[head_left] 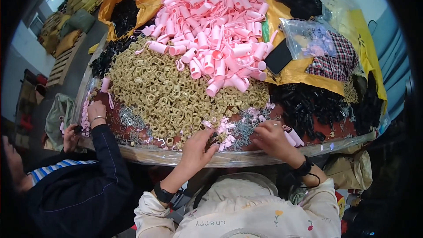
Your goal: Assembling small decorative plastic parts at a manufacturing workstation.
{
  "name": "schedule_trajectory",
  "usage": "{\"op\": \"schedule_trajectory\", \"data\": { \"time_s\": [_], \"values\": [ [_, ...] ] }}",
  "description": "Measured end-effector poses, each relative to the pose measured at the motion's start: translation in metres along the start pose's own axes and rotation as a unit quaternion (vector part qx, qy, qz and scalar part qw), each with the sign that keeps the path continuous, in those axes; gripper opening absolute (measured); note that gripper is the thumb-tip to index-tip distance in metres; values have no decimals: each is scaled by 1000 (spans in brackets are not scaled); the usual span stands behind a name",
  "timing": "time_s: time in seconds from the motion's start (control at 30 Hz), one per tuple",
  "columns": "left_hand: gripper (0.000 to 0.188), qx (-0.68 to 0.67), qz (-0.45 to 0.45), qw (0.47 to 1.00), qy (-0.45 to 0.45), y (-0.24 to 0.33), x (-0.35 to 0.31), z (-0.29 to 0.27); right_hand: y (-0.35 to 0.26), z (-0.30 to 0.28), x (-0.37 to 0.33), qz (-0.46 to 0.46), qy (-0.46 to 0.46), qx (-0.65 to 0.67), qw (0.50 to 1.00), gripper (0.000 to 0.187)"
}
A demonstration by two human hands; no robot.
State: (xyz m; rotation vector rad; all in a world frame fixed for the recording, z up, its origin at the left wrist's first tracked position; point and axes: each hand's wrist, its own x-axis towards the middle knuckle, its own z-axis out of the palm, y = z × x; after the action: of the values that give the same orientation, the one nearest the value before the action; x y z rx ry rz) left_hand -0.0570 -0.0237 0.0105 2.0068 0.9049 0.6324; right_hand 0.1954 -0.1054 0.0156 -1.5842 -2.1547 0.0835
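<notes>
My left hand (194, 149) is at the table's front edge. Its thumb and fingers close around a small black part (214, 136), partly hidden by the fingers. My right hand (274, 140) has its fingers bent together over a heap of small grey metal pieces (242, 133); whatever they pinch is too small to make out. Small pink pieces (226, 128) lie between my hands. Beyond them spreads a broad pile of tan ring-shaped plastic parts (163, 86). Two pink tubes (294, 136) rest beside my right hand.
A large mound of pink tubes with straps (216, 31) covers the far middle. Black parts (304, 110) are heaped at the right, near a dark phone (279, 58) and a clear bag (308, 39). At the left, a co-worker's hands (96, 113) work at the table edge.
</notes>
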Motion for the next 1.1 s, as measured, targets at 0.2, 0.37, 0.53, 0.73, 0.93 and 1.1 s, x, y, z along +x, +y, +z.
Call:
{"op": "schedule_trajectory", "data": {
  "time_s": [0.2, 0.37, 0.53, 0.73, 0.93, 1.1],
  "values": [
    [46, 114, 70, 987, 88, -10, -2, -8, -38, 28, 45, -65, -78, 48, 994, 29],
    [46, 175, 49, 981, 66, -10, -2, -12, -41, 40, 52, -75, -106, 31, 991, 31],
    [43, 250, 58, 966, 35, -18, 1, -2, -39, 38, 49, -64, -116, 29, 991, 31],
    [38, 293, 93, 950, 60, -30, 4, 8, -38, 36, 49, -40, -98, 67, 992, 30],
    [35, 284, 124, 946, 91, -27, 4, 7, -40, 43, 53, -37, -49, 118, 991, 30],
    [31, 205, 149, 961, 113, -3, 0, 6, -46, 44, 57, 34, -34, 250, 967, 29]
  ]
}}
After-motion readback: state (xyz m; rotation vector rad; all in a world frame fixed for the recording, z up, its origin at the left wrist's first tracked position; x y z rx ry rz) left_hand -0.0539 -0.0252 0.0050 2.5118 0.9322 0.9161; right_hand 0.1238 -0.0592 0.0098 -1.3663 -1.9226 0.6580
